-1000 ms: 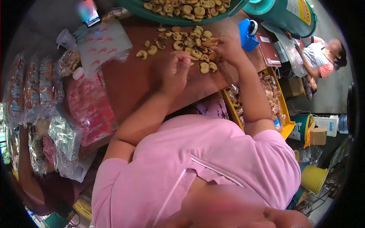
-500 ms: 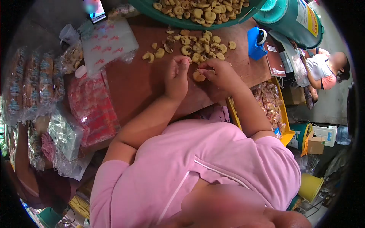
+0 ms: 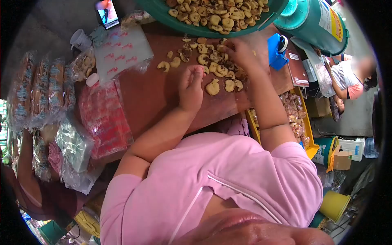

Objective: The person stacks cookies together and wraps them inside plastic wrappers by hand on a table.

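Curled, pale yellow-brown pastry pieces [image 3: 221, 71] with dark filling lie in a loose pile on the reddish-brown table [image 3: 159, 106]. My left hand [image 3: 191, 89] is raised at the near left of the pile, thumb and fingertips pressed together; whatever is between them is too small to make out. Over the far right side of the pile reaches my right hand [image 3: 241, 54], its fingers a little apart and touching the pieces. Near the front, a single pastry piece [image 3: 212, 87] lies beside two smaller ones.
Behind the pile stands a green basin [image 3: 192, 30] full of similar pieces. A blue tape dispenser [image 3: 277, 51] sits to the right, above a yellow crate [image 3: 312, 150] of packed goods. Printed plastic bags [image 3: 122, 53], red packaging [image 3: 106, 118] and a lit phone [image 3: 108, 14] lie left. Another person [image 3: 347, 77] is at far right.
My right hand has moved from the near edge of the table up to the pile, leaving a pastry piece near the front. My left hand stays pinched in nearly the same place.
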Demonstrator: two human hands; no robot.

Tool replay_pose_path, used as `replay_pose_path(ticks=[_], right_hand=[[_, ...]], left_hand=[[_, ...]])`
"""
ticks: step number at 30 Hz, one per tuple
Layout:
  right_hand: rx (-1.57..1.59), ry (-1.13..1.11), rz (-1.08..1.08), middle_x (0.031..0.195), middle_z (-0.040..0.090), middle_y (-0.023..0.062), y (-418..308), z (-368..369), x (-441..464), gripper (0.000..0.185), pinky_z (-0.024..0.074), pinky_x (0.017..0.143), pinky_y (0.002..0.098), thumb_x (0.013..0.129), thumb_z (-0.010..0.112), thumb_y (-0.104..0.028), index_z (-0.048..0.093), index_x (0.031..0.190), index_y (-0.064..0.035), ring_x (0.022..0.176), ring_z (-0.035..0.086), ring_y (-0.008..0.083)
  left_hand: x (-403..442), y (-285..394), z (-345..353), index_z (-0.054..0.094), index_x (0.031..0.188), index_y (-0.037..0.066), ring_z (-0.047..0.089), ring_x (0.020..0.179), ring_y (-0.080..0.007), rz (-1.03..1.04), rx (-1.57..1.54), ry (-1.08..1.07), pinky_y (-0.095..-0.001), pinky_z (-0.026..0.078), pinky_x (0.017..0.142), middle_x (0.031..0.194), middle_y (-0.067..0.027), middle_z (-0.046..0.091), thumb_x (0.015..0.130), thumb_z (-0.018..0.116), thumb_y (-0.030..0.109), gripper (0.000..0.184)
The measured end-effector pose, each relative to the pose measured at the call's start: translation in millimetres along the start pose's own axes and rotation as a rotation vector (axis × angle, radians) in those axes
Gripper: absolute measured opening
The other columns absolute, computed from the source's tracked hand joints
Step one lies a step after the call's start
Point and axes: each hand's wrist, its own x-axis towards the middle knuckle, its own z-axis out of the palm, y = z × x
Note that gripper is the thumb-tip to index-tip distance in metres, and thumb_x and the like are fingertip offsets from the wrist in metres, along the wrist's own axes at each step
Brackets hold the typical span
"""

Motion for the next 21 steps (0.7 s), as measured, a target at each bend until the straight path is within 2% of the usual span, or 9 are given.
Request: replay_pose_path(ticks=[2,5,7,11,12,15,16,19,21], right_hand=[[0.045,0.12,0.007,0.102,0.073,0.0098,18.6,5.0,-3.3,0.029,0.0539,0.083,0.0335,0.096,0.072,-0.023,0.068,0.118,-0.0055,0.091,0.067,0.02],[0.469,0.131,0.207,0.101,0.07,0.0035,18.4,-1.9,-14.2,0.026,0.0526,0.083,0.0292,0.1,0.068,-0.022,0.065,0.118,-0.0035,0.089,0.063,0.014],[0.547,0.085,0.167,0.101,0.067,0.0005,26.2,-0.5,-16.4,0.023,0.0521,0.084,0.0276,0.102,0.065,-0.02,0.063,0.118,-0.0038,0.09,0.061,0.0114],[0.86,-0.035,0.006,0.103,0.064,-0.0013,-3.2,6.3,-47.5,0.017,0.0506,0.085,0.026,0.104,0.061,-0.017,0.06,0.117,-0.0058,0.091,0.059,0.009],[0.843,-0.081,-0.035,0.105,0.063,-0.0007,-5.6,9.8,-51.1,0.016,0.0496,0.086,0.0247,0.105,0.059,-0.014,0.059,0.119,-0.0054,0.092,0.058,0.0078],[0.985,-0.203,0.026,0.107,0.067,0.0024,-30.3,16.2,-67.2,0.022,0.0521,0.089,0.0301,0.101,0.066,-0.019,0.061,0.117,-0.004,0.1,0.063,0.0135],[0.838,-0.183,-0.034,0.108,0.068,0.0045,-26.2,21.8,-65.4,0.024,0.0522,0.089,0.0309,0.1,0.067,-0.017,0.061,0.12,-0.0042,0.101,0.062,0.0139],[0.83,-0.098,0.026,0.111,0.067,0.0063,-37.1,30.0,-71.5,0.029,0.053,0.087,0.0321,0.096,0.073,-0.015,0.061,0.12,-0.0047,0.103,0.062,0.0148],[0.741,-0.03,-0.065,0.112,0.066,0.0081,-50.9,32.2,-81.2,0.035,0.0537,0.085,0.0333,0.09,0.078,-0.015,0.062,0.119,-0.0049,0.102,0.063,0.0169]], left_hand=[[-1.6,-1.4,0.4,0.062,0.107,0.006,0.055,0.091,-0.0078,-0.023,-0.017,-0.001,-0.0231,0.045,0.083,0.097,-0.0001,0.062,0.107,0.057,0.019,0.014],[0.4,-7.3,-1.7,0.062,0.108,0.007,0.055,0.091,-0.0072,-0.042,-0.048,-0.016,-0.0232,0.046,0.083,0.099,0.0001,0.062,0.106,0.057,0.02,0.014],[1.7,-7.0,-1.6,0.062,0.108,0.007,0.056,0.092,-0.0069,-0.04,-0.07,-0.032,-0.0234,0.046,0.083,0.101,0.0001,0.062,0.106,0.058,0.02,0.014],[4.4,7.0,9.8,0.062,0.125,0.007,0.057,0.095,-0.0073,-0.222,-0.13,0.016,-0.0246,0.048,0.085,0.111,0.0,0.063,0.108,0.054,0.026,0.027],[6.3,9.1,10.5,0.06,0.13,0.007,0.057,0.096,-0.0076,-0.259,-0.158,0.002,-0.025,0.048,0.086,0.114,-0.0002,0.063,0.108,0.053,0.028,0.031],[8.3,-3.7,-0.3,0.055,0.141,0.006,0.059,0.098,-0.0084,-0.309,-0.247,-0.119,-0.026,0.049,0.087,0.121,-0.0012,0.064,0.109,0.052,0.034,0.042],[10.5,-8.3,-4.2,0.053,0.143,0.006,0.059,0.099,-0.0087,-0.31,-0.274,-0.18,-0.0263,0.049,0.087,0.123,-0.0016,0.064,0.109,0.051,0.036,0.046],[15.6,-7.9,-4.8,0.054,0.142,0.006,0.06,0.099,-0.0093,-0.264,-0.27,-0.163,-0.0263,0.05,0.088,0.124,-0.0019,0.064,0.107,0.055,0.036,0.046],[12.9,1.4,-0.7,0.055,0.141,0.006,0.061,0.099,-0.0093,-0.281,-0.315,-0.117,-0.0258,0.05,0.088,0.122,-0.0014,0.064,0.106,0.058,0.035,0.045]])
